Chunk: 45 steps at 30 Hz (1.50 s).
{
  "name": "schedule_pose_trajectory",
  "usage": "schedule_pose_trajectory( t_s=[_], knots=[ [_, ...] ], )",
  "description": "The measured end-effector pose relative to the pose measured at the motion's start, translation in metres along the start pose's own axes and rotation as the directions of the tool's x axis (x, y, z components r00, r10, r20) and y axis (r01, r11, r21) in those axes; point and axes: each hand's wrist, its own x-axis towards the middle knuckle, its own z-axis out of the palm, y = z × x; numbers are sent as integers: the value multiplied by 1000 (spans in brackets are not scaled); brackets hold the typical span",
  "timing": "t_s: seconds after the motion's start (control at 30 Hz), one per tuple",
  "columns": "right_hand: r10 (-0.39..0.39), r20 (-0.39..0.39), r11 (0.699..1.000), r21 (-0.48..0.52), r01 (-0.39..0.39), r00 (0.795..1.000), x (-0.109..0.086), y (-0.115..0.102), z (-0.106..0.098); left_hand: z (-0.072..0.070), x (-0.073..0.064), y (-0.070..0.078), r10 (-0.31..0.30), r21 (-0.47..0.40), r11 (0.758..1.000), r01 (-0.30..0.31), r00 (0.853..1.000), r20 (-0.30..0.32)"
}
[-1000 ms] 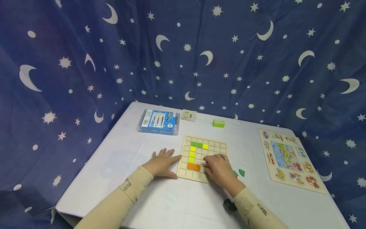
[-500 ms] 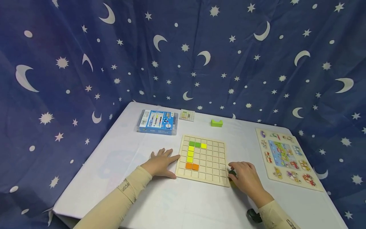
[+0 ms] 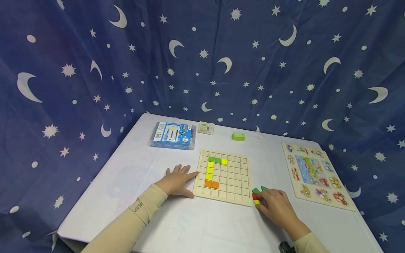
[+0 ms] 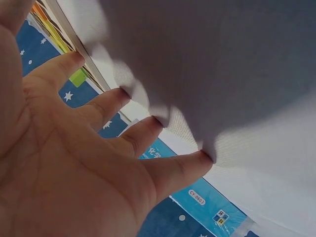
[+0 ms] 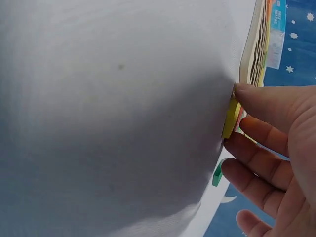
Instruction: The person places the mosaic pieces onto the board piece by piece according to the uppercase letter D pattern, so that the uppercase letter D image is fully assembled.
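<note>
My left hand (image 3: pixel 177 181) lies with fingers spread on the white cloth, its index fingertip at the left edge of a wooden grid board (image 3: pixel 234 177). On the board sit two green tiles (image 3: pixel 214 160), several yellow tiles (image 3: pixel 209 170) and two orange tiles (image 3: pixel 212 184). Beyond the board's right edge, my right hand (image 3: pixel 280 205) reaches into a small cluster of pieces, fingers loosely bent. A red piece (image 3: pixel 255 196), a yellow piece (image 5: pixel 230 118) and green pieces (image 3: pixel 264 188) show there. In the right wrist view, the thumb tip touches the yellow piece's upper end, fingertips near its lower end.
A clear case with a blue label (image 3: pixel 173 136) stands at the back left. Beside it are a small pattern card (image 3: pixel 206 128) and a lime-green notched block (image 3: pixel 238 136). A wooden picture puzzle (image 3: pixel 316 175) lies at the right. A starry blue curtain (image 3: pixel 190 70) hangs behind the table.
My right hand has left the board and moved right to the loose pieces, then shifted slightly further right and nearer, uncovering red, yellow and green ones. The left hand stays put.
</note>
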Motion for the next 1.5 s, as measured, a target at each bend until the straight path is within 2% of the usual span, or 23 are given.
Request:
schedule_pose_trajectory(
  t_s=[0.2,0.43,0.57,0.7,0.83,0.93,1.13,1.27,1.5],
  knots=[
    [0,-6,1000,-24,-1,1000,-1,1,3,1,-1,1,-3,-5,1000,3,1000,2],
    [42,9,998,-40,-42,999,-2,7,3,2,0,-1,-2,6,1000,2,1000,4],
    [2,12,1000,-3,-2,1000,-5,10,-2,2,0,0,-4,6,1000,4,1000,3],
    [-35,98,998,47,31,995,-7,11,-8,1,0,1,-7,11,1000,7,1000,5],
    [-9,206,998,59,-3,978,-7,11,-11,1,1,1,-12,8,1000,12,1000,8],
    [7,243,998,58,-22,970,-6,12,-11,1,1,2,-16,9,1000,16,1000,9],
    [33,240,998,53,-46,970,-6,14,-7,1,0,2,-17,10,1000,17,1000,6],
    [25,220,998,44,-36,975,-7,15,-6,2,1,2,-17,12,1000,17,1000,6],
    [-24,250,989,144,-13,968,-9,19,-10,3,1,1,-15,18,1000,15,1000,5]
  ],
)
